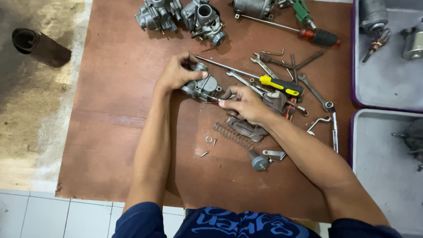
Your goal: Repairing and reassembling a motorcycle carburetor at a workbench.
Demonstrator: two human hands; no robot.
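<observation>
My left hand (177, 71) grips a grey metal carburetor body (203, 86) on the brown board (119, 110), thumb across its top. My right hand (246, 104) is right beside the carburetor, fingertips pinched on a small thin metal part at its side. A dirty grey rag (246, 128) lies under the right hand. Just below it lie a long coil spring (233, 135), a washer (209, 139) and small screws (204, 154).
A yellow-handled screwdriver (282, 85), several wrenches (315, 90) and a red-and-black-handled screwdriver (319, 36) lie to the right. Two more carburetors (180, 16) sit at the far edge. Grey trays (387, 79) with parts stand at the right. A dark rolled tube (37, 45) lies on the floor at left.
</observation>
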